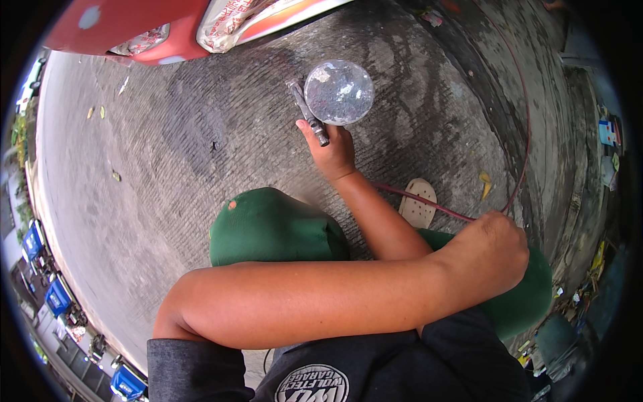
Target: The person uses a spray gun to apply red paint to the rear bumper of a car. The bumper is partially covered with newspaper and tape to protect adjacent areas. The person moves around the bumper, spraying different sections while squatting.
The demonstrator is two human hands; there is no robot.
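Note:
My right hand point(335, 155) is closed around a spray gun point(311, 115) with a round, paint-smeared cup point(339, 92) on it. The gun is held out in front of me, below a red car bumper point(134, 27), and apart from it. My left arm crosses over my right forearm. At its end, my left hand point(492, 249) is closed in a fist over my right knee, its fingertips hidden. A thin red hose point(429, 201) runs from beneath my right forearm to this fist and reappears beyond it; whether the fist grips it is hidden.
Plastic and paper masking point(228, 23) covers parts of the bumper. A beige clog point(418, 204) shows on the rough concrete floor point(167, 181). Yellow leaves point(485, 184) lie near the hose. Litter point(608, 134) lines the right edge; blue-covered vehicles point(57, 297) stand far left.

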